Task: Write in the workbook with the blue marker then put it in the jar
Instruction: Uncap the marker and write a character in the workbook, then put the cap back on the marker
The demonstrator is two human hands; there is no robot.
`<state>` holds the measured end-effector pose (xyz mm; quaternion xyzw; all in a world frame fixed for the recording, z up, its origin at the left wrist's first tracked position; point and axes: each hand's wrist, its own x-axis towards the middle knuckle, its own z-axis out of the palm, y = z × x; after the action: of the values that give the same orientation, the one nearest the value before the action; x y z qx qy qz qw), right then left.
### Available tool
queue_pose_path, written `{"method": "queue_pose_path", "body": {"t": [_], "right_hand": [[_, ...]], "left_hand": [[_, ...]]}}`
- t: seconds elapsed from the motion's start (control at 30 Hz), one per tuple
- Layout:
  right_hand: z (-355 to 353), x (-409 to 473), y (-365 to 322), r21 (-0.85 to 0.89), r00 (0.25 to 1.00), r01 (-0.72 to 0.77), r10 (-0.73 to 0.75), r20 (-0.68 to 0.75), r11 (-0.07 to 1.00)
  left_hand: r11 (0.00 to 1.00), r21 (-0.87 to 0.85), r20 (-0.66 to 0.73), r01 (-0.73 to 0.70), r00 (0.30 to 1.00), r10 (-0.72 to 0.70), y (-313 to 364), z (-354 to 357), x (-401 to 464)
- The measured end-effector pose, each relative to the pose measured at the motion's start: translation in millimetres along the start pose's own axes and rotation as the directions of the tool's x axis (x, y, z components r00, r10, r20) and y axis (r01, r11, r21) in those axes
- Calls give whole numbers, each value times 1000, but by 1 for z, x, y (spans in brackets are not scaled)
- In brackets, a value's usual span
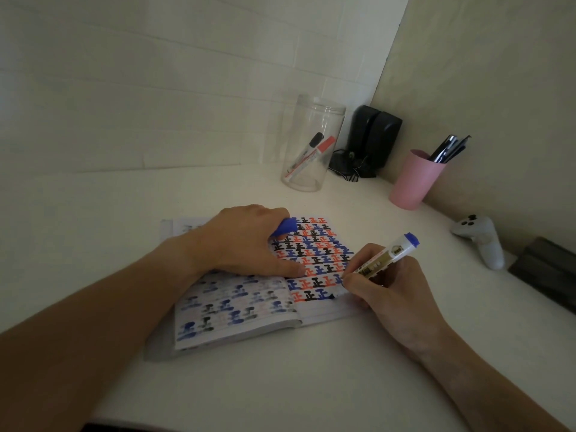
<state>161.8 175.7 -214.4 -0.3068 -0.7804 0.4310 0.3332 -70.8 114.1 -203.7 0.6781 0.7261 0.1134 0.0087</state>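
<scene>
An open workbook (237,307) lies on the white desk, its right page filled with rows of blue, red and black characters. My right hand (389,291) grips the blue marker (386,257), tip down on the lower rows of the right page. My left hand (246,241) presses flat on the workbook and holds the marker's blue cap (286,227) under its fingers. A clear plastic jar (311,145) stands upright behind the workbook, holding a black marker and a red marker.
A pink cup (414,182) with dark pens stands right of the jar. Black speakers (371,138) with cables fill the corner. A white game controller (481,238) and a dark block (548,269) lie along the right wall.
</scene>
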Motion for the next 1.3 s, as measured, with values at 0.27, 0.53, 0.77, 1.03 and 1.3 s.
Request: {"method": "queue_pose_path", "body": {"t": [0.27,0.53,0.77,1.03,1.3], "right_hand": [[-5,27,-20,227,939,-58,130,-319,972],[29,81,-7,131,919,-28,77,-387,991],[22,79,10,319,958,77,18,-285,945],[18,81,9,369,938,52,81,-336,928],[10,81,6,690,925,-50,294,-241,722]], "left_hand": [[1000,-10,20,25,999,-25,3,-5,-5],[999,-46,-4,12,1000,-12,4,-6,-8],[988,-126,-104,-92,991,79,-5,1,-3],[982,-190,-345,15,935,-81,-10,6,4],[976,-216,-399,6,912,-94,-14,4,5]]}}
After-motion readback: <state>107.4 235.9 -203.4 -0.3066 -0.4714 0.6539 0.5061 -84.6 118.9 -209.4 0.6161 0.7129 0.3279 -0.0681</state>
